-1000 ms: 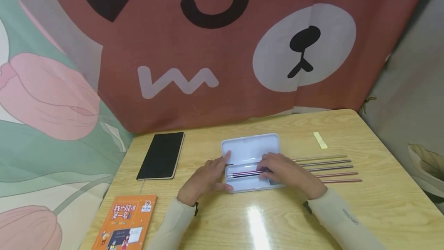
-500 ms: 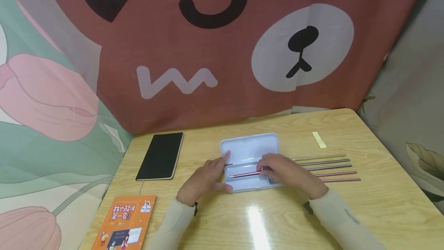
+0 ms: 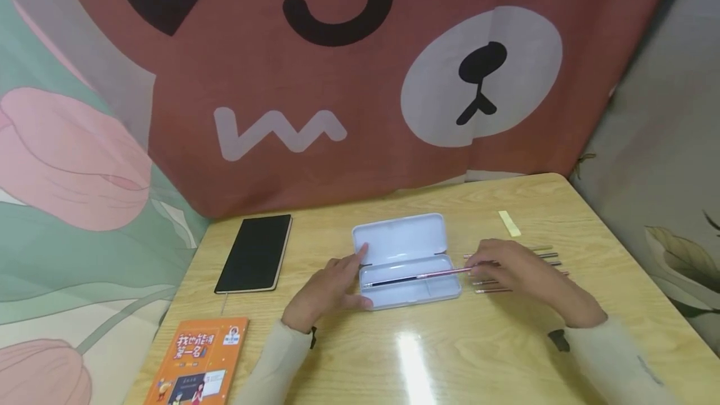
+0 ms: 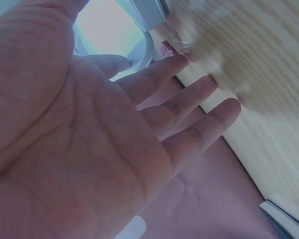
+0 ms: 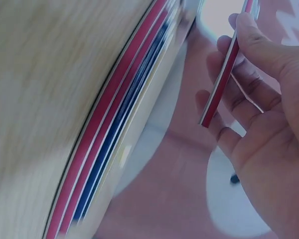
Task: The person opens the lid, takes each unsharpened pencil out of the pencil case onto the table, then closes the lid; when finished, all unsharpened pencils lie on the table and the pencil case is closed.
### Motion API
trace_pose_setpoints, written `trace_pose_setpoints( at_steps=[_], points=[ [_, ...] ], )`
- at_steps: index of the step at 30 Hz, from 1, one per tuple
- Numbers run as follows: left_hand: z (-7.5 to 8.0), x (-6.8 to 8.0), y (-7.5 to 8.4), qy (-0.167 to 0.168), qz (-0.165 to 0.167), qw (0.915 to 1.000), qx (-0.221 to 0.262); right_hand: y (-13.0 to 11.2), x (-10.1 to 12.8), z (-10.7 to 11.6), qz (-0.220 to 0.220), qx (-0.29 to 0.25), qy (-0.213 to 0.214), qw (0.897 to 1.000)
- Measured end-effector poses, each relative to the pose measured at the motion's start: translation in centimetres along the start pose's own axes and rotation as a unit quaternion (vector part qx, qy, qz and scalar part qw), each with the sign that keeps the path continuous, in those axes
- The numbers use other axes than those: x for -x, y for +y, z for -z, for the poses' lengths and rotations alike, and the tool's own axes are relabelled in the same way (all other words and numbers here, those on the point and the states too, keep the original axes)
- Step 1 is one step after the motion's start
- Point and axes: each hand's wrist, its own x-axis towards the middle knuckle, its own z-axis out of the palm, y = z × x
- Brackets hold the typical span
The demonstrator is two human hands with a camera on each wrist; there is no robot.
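Observation:
A white pencil case (image 3: 402, 236) lies with its lid up in the middle of the table. My left hand (image 3: 323, 292) rests at its left end, thumb at the front edge and index finger against the lid; in the left wrist view the fingers are extended. My right hand (image 3: 523, 274) pinches a red-and-white striped pencil (image 5: 224, 89) between thumb and fingertips, beyond the case's right end. The pencil's left end still reaches over the case. Inside lies a dark pencil (image 3: 390, 282). Below the right hand, several striped pencils (image 5: 94, 134) lie in a row on the table.
A black notebook (image 3: 255, 254) and an orange book (image 3: 197, 361) lie on the left side of the wooden table. A pale yellow strip (image 3: 509, 224) lies toward the back right. A printed bear curtain (image 3: 281, 80) hangs behind the table.
My right hand has moved right, out of the case, drawing the red striped pencil with it. The dark pencil stays inside. My left hand keeps its place at the case.

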Motion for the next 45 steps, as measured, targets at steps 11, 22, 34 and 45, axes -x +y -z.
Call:
trace_pose_setpoints(
  at_steps=[11,22,34,45],
  points=[
    [-0.1,0.2,-0.4,-0.005,0.003,1.0000,0.005,2.8,6.5,2.1,0.028,0.071,0.034,0.996],
    [-0.1,0.1,-0.6,-0.007,0.005,0.9999,0.008,3.7,9.8,1.5,0.021,0.133,0.050,0.990],
    [0.1,0.1,0.0,-0.004,-0.005,0.9999,0.013,4.1,10.4,1.6,0.017,0.150,0.052,0.987],
    [0.1,0.0,0.0,-0.005,-0.001,0.9999,0.011,0.8,6.4,2.5,-0.089,0.118,0.006,0.989]
  ],
)
